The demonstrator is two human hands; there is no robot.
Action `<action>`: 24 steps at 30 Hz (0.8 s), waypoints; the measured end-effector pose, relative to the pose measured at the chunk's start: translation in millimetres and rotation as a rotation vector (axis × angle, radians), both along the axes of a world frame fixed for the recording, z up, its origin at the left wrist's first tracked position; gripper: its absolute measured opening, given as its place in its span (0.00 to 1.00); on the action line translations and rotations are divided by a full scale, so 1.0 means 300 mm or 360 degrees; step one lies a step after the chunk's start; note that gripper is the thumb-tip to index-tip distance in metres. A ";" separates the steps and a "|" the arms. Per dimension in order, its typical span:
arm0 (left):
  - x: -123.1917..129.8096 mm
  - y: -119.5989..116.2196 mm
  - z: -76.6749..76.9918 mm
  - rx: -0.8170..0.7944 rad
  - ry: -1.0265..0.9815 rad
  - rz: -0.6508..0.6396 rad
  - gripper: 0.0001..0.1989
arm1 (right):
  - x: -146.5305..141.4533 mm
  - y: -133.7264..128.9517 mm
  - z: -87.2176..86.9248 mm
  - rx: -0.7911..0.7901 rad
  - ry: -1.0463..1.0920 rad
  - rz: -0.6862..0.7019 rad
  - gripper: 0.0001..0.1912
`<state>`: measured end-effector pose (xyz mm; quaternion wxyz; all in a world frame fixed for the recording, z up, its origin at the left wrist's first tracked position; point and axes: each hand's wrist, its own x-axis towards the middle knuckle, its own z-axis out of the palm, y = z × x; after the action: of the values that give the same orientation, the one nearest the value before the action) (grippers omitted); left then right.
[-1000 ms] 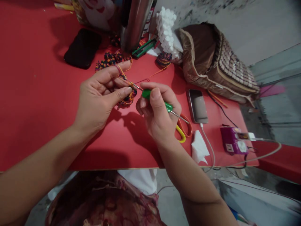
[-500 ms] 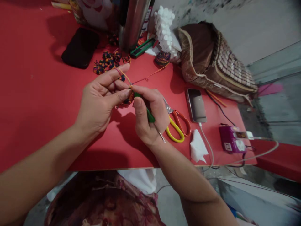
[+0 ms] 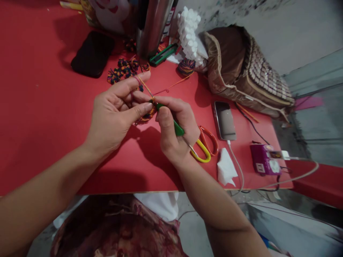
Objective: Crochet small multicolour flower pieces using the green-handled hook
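My left hand (image 3: 115,110) pinches a small piece of crochet work (image 3: 148,117) in orange and dark yarn, partly hidden by the thumb. A strand of yarn (image 3: 146,85) runs from the raised index finger down to the work. In my right hand (image 3: 178,128) is a crochet hook (image 3: 178,127) with a green grip, its metal rear end sticking out past the palm. The hook's tip meets the work at the left fingertips. From there a strand leads back to a small multicoloured yarn ball (image 3: 187,66).
Scissors (image 3: 205,153) with yellow and red handles lie beside my right hand. A phone (image 3: 224,120) on a cable, crumpled tissue (image 3: 226,167) and a purple box (image 3: 264,159) are at right. Behind stand a metal flask (image 3: 155,28), a green cutter (image 3: 163,55) and a brown bag (image 3: 230,53).
My right hand has shifted slightly right and down with the crochet hook, now covering more of the scissors. The left hand and the work have moved only a little.
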<state>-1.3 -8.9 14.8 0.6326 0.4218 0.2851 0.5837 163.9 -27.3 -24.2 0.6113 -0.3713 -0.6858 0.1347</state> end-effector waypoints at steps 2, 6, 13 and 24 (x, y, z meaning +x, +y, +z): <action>0.006 -0.006 0.000 -0.0013 -0.0063 0.0010 0.22 | 0.000 -0.014 -0.004 -0.0072 -0.0074 -0.0081 0.17; 0.001 0.002 0.001 -0.0104 -0.0259 -0.0172 0.23 | 0.008 -0.037 -0.019 -0.0030 -0.0128 -0.0039 0.20; -0.026 0.023 0.034 -0.0170 -0.0383 -0.0317 0.26 | 0.018 -0.020 0.006 -0.0010 -0.0119 0.0101 0.18; -0.060 0.048 0.058 -0.0137 -0.0291 -0.0412 0.24 | 0.037 -0.008 0.025 0.0127 -0.0120 -0.0040 0.17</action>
<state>-19.4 5.6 32.3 0.7433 0.3726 0.1942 0.5205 175.1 -29.6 -16.7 0.6010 -0.3602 -0.7084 0.0855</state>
